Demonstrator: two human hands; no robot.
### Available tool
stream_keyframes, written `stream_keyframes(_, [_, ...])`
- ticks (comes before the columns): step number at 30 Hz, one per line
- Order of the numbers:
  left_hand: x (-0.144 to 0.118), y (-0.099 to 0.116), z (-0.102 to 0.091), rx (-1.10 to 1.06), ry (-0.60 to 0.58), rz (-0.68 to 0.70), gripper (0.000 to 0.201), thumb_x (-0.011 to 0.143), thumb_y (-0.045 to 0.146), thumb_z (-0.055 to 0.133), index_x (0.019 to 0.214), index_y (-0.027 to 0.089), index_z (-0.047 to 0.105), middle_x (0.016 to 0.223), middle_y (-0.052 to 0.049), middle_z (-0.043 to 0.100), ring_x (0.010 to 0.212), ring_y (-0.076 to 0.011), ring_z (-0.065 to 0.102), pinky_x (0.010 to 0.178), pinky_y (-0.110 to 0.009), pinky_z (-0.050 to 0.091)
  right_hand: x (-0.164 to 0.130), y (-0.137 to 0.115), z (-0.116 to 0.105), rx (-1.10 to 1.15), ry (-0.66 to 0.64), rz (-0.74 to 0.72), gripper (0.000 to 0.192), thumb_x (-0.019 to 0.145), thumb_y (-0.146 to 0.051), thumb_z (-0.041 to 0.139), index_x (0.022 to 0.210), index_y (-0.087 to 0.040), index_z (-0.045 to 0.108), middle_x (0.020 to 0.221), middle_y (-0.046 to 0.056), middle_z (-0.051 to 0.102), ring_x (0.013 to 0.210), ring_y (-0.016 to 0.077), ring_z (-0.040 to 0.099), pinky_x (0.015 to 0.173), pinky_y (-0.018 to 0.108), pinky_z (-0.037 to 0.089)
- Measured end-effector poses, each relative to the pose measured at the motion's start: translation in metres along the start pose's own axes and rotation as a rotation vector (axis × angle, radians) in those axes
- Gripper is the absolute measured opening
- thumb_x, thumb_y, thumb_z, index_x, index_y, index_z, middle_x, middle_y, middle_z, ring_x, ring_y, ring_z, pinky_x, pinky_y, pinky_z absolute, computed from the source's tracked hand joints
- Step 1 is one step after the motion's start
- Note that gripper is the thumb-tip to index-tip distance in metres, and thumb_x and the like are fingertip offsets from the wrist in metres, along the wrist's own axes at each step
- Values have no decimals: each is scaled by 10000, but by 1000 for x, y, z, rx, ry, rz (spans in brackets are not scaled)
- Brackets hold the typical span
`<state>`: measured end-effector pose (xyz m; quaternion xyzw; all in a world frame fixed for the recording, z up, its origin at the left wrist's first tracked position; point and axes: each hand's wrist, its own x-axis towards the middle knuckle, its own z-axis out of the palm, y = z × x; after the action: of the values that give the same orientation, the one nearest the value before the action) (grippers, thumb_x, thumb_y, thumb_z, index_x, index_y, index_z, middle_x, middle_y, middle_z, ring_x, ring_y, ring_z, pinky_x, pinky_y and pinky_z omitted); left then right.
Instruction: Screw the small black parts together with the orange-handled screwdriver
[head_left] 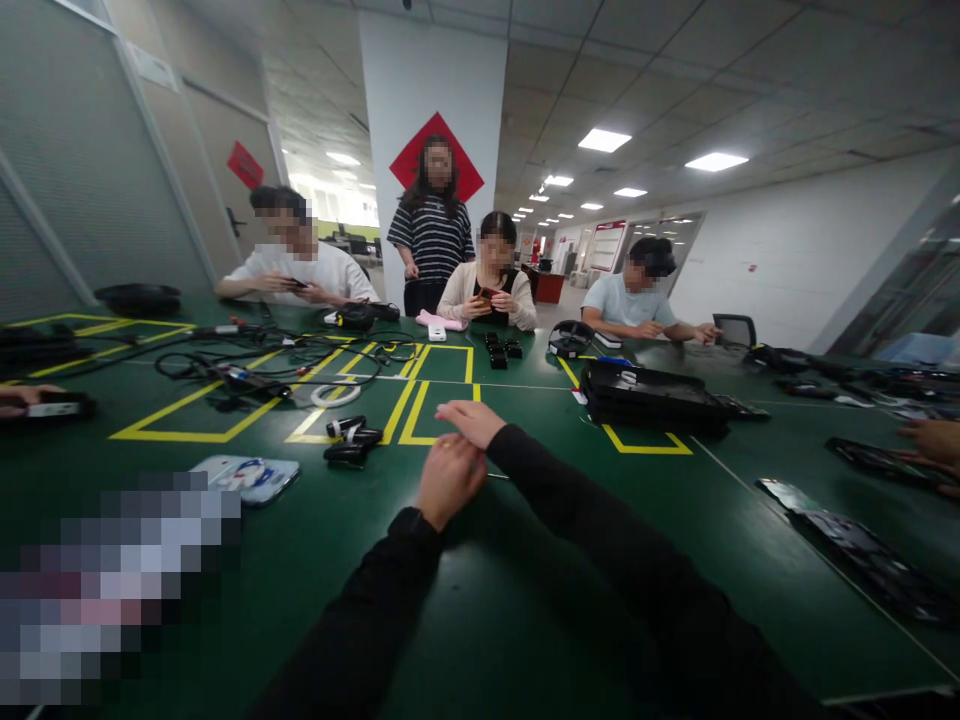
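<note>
My left hand point(452, 480) is above the green table in the middle of the view, its fingers curled in and mostly hidden. A short, thin pale strip point(497, 476) shows just right of it; I cannot tell whether the hand holds it. Crossing over the left hand, my right hand point(474, 422) has its fingers stretched out to the left, and the two hands touch or nearly touch. Left of them lie several small black cylindrical pieces point(354, 440), some with white bands. A blue-white phone case point(251, 478) sits farther left.
Yellow tape outlines point(439, 440) mark the green table point(465, 620). Black cables point(225, 365) and a white ring point(335, 396) lie to the left. Stacked black trays point(649, 395) stand right, near a dark flat panel point(855, 545). Several people sit or stand around; others' hands show at both edges.
</note>
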<state>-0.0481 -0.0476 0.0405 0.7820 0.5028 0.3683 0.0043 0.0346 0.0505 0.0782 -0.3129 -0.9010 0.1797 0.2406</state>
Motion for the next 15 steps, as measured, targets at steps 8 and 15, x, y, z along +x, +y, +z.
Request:
stream_keyframes(8, [-16,-96,-30,570,498,-830,820,683,558,493,1219,-13,252,1243,-273,327,1132,-385,311,886,-483,253,-147,60,-20,-224,201,207,291,768,-392,514,942,-164,565,960,75,526,932,188,469,813,328,376])
stream_keyframes(15, [-22,-123,-39,524,221,-992,678,657,594,499,1028,31,424,1037,-240,511,1008,-372,444,780,-460,330,-149,61,-22,-265,98,101,94,758,-226,519,768,-167,592,832,55,549,831,169,486,732,293,402])
